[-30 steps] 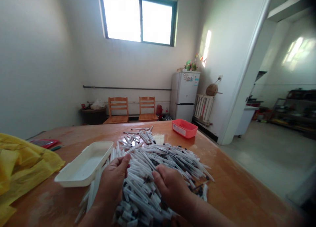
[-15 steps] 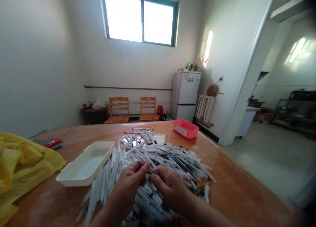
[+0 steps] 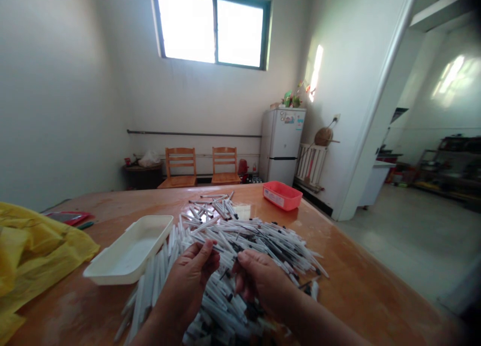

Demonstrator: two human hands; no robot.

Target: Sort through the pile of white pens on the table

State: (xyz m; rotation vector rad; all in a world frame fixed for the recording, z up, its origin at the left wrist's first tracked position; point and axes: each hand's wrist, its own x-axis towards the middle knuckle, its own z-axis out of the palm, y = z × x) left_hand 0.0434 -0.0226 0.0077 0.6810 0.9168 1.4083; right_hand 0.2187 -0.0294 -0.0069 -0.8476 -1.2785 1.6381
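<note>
A wide heap of pens (image 3: pixel 270 240) with white barrels and dark ends covers the middle of the table, below and beyond both hands. Over its near part, my left hand (image 3: pixel 197 266) is closed in a pinch on a slim pen (image 3: pixel 217 248), whose end points toward the other hand. My right hand (image 3: pixel 259 276) hovers a little to the right, thumb and fingers pressed together; whatever lies between them is too small to make out. A gap separates the two hands. Several longer translucent white sticks (image 3: pixel 150 286) lie to the left of my left forearm.
A cream tray (image 3: pixel 108 278) stands left of the heap, and a red plastic basket (image 3: pixel 289 200) at the table's far right. Yellow plastic bag (image 3: pixel 48 250) lies at the left edge. Two wooden chairs (image 3: pixel 181 160) and a fridge (image 3: pixel 283 140) are behind the table (image 3: pixel 361 286).
My hands, which met at their fingertips, have drawn apart. The left moved slightly left and up, and the right slightly right. The pile and containers stay put.
</note>
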